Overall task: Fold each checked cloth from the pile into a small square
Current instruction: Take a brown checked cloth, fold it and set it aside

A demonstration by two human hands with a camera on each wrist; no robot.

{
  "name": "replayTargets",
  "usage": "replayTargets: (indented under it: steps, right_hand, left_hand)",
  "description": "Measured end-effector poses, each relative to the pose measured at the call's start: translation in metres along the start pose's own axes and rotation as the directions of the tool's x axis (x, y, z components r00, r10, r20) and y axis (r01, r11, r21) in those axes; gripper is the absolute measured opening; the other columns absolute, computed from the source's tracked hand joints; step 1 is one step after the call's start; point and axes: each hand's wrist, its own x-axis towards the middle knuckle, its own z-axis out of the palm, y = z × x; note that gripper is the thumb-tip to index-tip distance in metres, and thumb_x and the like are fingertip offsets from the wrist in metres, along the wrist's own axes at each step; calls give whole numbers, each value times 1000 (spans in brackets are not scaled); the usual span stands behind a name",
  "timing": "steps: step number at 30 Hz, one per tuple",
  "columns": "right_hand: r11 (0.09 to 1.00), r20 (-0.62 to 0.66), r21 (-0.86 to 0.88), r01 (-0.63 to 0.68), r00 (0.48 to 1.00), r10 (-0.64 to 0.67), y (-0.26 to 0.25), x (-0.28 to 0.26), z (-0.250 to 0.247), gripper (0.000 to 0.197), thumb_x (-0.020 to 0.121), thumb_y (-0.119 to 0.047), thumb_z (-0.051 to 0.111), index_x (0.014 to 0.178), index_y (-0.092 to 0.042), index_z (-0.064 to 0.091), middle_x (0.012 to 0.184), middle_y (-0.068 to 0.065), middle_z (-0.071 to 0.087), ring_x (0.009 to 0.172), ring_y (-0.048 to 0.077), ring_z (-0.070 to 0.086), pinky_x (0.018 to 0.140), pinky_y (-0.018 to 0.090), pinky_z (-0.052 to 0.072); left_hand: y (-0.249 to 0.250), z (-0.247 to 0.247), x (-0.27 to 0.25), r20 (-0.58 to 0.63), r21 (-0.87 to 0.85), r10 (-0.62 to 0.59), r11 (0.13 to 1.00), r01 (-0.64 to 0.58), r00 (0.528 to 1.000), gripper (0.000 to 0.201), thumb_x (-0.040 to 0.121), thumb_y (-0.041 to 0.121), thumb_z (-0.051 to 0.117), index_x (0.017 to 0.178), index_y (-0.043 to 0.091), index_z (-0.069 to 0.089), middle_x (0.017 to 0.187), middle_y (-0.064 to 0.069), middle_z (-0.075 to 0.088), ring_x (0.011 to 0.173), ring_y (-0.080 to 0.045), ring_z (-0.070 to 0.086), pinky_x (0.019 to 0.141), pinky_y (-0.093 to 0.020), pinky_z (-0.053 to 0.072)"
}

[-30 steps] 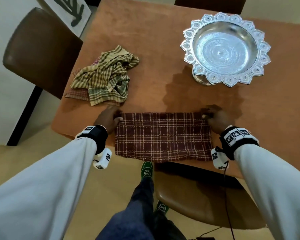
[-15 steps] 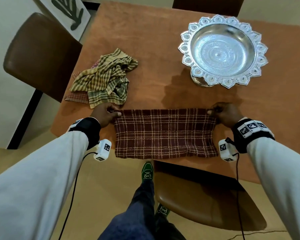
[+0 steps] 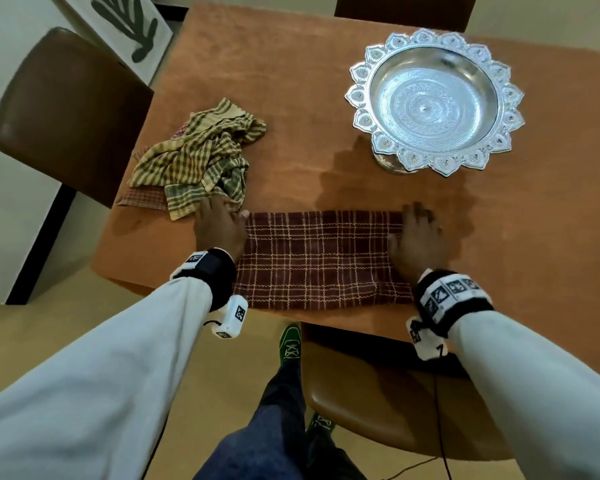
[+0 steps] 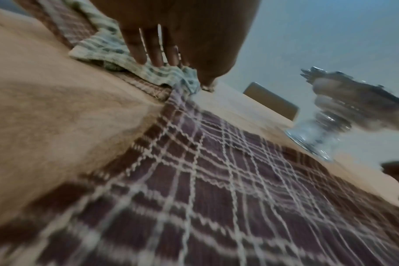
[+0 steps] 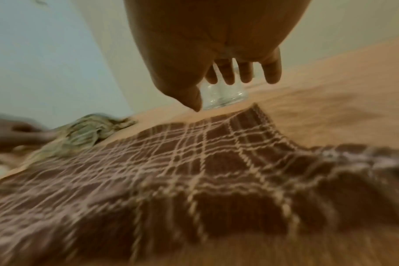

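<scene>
A maroon checked cloth (image 3: 317,259) (image 4: 216,180) (image 5: 171,171) lies folded into a long strip along the table's near edge. My left hand (image 3: 219,225) (image 4: 171,54) lies flat at the strip's left end, fingers straight, fingertips against the pile. My right hand (image 3: 418,237) (image 5: 228,72) is spread over the strip's right end with straight fingers; the right wrist view shows them just above the cloth. The pile of yellow-green checked cloths (image 3: 194,157) (image 4: 116,48) (image 5: 89,129) sits crumpled at the table's left side, over a reddish one.
An ornate silver pedestal bowl (image 3: 433,98) (image 4: 344,108) stands at the back right of the wooden table (image 3: 291,81). Brown chairs stand at the left (image 3: 63,112), at the far side, and under the near edge (image 3: 395,403).
The strip has been slid farther onto the table. Both hands have let go of its far corners and now lie flat with straight fingers at its ends.
</scene>
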Motion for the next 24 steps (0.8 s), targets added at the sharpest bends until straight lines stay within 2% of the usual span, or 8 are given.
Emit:
replayTargets:
  steps: [2,4,6,7,14,19,21,24]
  right_hand:
    - [978,206,30,206,956,-208,-21,-27,10,71,97,-39,49,154,-17,14,164,7,8,150,32,6,117,61,19]
    - [924,390,16,382,848,-358,-38,-44,24,70,100,-42,42,155,-22,4,165,1,-8,151,25,-10,119,60,8]
    - [877,469,-27,480,781,-413,-46,-55,37,70,102,-44,36,156,-23,-3,163,1,-17,149,22,-19,119,60,1]
    - [863,496,-62,501,766,-409,-45,-57,44,70,102,-45,33,156,-24,-6,162,1,-21,149,22,-21,119,60,-1]
    - [841,526,-275,466,805,-274,51,-80,46,98,70,-80,-24,149,-24,-24,157,1,-32,147,22,-24,118,59,-7]
    - [853,579,-360,378,808,-114,89,-99,27,127,51,-86,-35,154,-17,-11,158,4,-25,147,21,-21,111,53,-21]
    - [884,553,-323,339,825,-115,71,-100,23,129,52,-91,-28,154,-14,-13,159,5,-25,147,22,-23,110,51,-25]
    - [862,501,-322,392,843,-196,25,-94,29,104,80,-85,8,151,-16,-22,158,7,-32,146,26,-27,116,60,-14]
  left_hand:
    - [18,1,-34,89,49,209,976,-214,974,40,94,37,54,120,7,50,126,-15,49,119,-34,43,100,-45,35]
    - [37,12,-75,375,66,484,837,-543,791,58,97,46,46,142,11,38,151,-15,33,142,-33,24,116,-47,23]
    - [42,31,-111,611,108,556,647,-755,564,72,99,56,26,155,15,11,164,-9,0,151,-28,-3,122,-47,4]
    - [38,40,-120,652,154,531,605,-781,541,74,98,59,16,156,15,1,163,-7,-10,150,-28,-10,122,-47,-1]
    - [-39,39,-132,547,267,475,681,-682,689,74,98,59,17,157,16,7,165,-7,-1,152,-27,0,120,-51,12]
    - [-81,15,-138,559,351,410,670,-654,720,82,94,64,17,155,10,18,164,-11,6,151,-29,8,119,-49,8]
    - [-77,10,-140,562,372,381,677,-636,734,86,93,67,14,155,8,19,163,-13,8,151,-32,8,120,-50,7]
    - [-46,16,-141,519,331,420,704,-628,744,86,93,68,11,156,8,6,163,-15,-1,151,-31,-1,121,-49,3]
